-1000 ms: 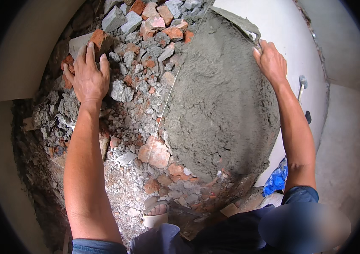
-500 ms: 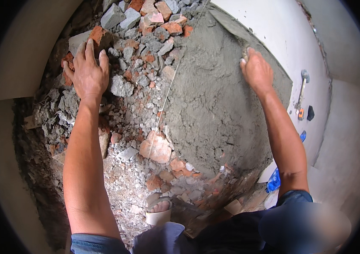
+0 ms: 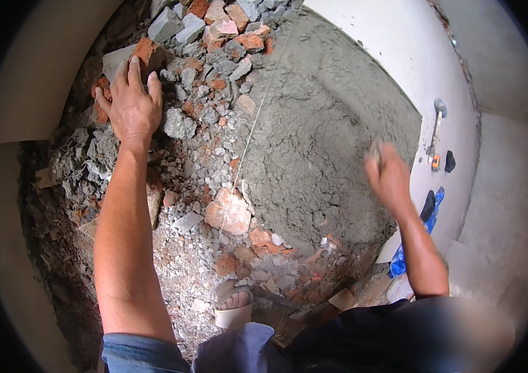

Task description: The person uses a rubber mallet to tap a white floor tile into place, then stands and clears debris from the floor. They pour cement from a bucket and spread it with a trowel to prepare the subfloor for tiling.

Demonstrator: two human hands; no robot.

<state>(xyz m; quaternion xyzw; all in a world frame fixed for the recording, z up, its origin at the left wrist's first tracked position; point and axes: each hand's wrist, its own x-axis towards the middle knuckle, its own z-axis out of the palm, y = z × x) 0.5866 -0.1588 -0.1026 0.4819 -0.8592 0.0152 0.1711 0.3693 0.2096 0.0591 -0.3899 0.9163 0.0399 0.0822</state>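
My left hand (image 3: pixel 136 105) lies open on the rubble, fingers spread, with its fingertips against a broken red brick (image 3: pixel 146 52) and the grey chunks around it. At the right, my right hand (image 3: pixel 390 177) is closed around the handle of a trowel (image 3: pixel 376 149). The hand is low over a broad bed of wet grey mortar (image 3: pixel 313 124). The blade is hard to make out against the mortar; motion blurs the hand a little. A thin white string (image 3: pixel 251 132) runs along the mortar's left edge, between it and the rubble.
Broken bricks and stones (image 3: pixel 226 28) are heaped at the far left. A pale slab (image 3: pixel 400 56) borders the mortar at right, holding a hammer-like tool (image 3: pixel 436 130), an orange tape measure (image 3: pixel 436 163) and blue plastic (image 3: pixel 397 264). My sandalled foot (image 3: pixel 234 304) stands on gravel.
My right hand has swept the trowel toward me, from the mortar's far right edge to its nearer right part. The mortar there looks freshly smeared. My left hand has stayed on the brick.
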